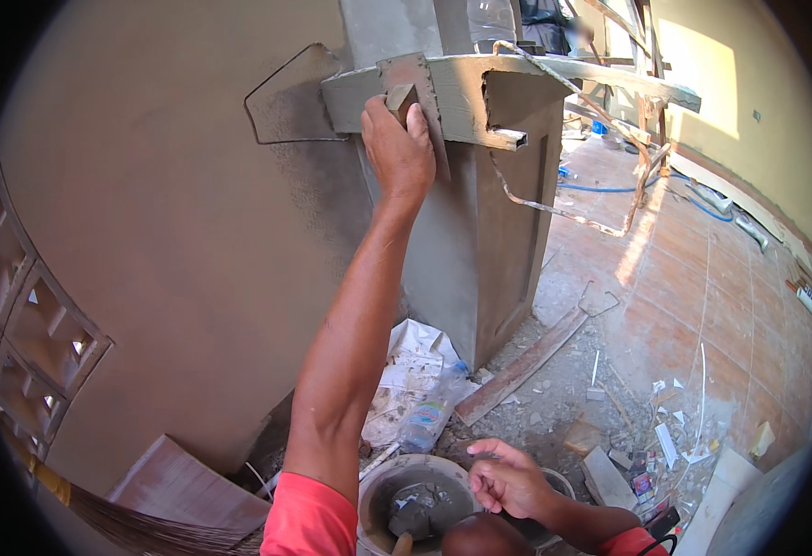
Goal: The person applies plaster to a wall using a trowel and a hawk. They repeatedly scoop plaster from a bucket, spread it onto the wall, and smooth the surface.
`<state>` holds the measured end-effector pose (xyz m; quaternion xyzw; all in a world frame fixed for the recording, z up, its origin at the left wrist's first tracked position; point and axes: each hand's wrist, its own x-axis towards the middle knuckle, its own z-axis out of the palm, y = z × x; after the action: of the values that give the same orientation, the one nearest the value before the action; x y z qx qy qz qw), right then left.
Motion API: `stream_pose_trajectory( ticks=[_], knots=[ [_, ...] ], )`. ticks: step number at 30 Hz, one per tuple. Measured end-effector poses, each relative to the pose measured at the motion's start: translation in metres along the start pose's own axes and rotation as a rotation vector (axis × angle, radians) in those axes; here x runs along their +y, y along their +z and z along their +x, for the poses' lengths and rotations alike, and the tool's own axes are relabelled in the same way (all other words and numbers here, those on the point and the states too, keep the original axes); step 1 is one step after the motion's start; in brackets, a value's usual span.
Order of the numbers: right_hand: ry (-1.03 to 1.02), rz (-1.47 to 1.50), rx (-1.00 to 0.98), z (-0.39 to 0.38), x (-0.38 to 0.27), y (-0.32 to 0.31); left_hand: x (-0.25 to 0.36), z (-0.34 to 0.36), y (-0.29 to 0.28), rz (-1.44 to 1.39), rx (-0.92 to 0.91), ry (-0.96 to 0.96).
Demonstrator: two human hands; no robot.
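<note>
My left hand [397, 148] reaches up and grips the block handle of a plastering float [436, 139]. The float's flat plate lies tilted against the face of a pale board [355, 104] fixed across the grey plastered column [438, 269]. Low down, my right hand [508, 477] hovers beside a bucket [366, 505], its fingers loosely bent and apart with nothing visible in them. Wet grey mortar [425, 505] lies in the bucket. A wooden handle [403, 545] pokes up at its near side. Part of another round container's rim shows behind my right wrist.
Bent metal rods [250, 102] clasp the board, one jutting right [601, 225]. A plastic bottle [422, 426] and white sack [415, 347] lie by the column's foot. A plank [522, 366] and rubble cover the floor nearby. Lattice blocks [40, 324] stand left; a blue hose [610, 189] lies farther back.
</note>
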<state>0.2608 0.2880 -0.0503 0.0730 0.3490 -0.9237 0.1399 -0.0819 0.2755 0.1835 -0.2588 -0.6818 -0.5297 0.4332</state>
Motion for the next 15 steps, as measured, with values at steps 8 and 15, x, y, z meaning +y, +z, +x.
stream_pose_trajectory(
  ticks=[8,15],
  knots=[
    [-0.011,-0.027,-0.040,0.000,-0.002,0.004,-0.107,0.001,-0.023,0.084,-0.001,-0.358],
    [-0.048,0.001,-0.061,0.001,0.001,0.002,-0.058,0.032,-0.036,-0.298,-0.081,-0.155]
  ],
)
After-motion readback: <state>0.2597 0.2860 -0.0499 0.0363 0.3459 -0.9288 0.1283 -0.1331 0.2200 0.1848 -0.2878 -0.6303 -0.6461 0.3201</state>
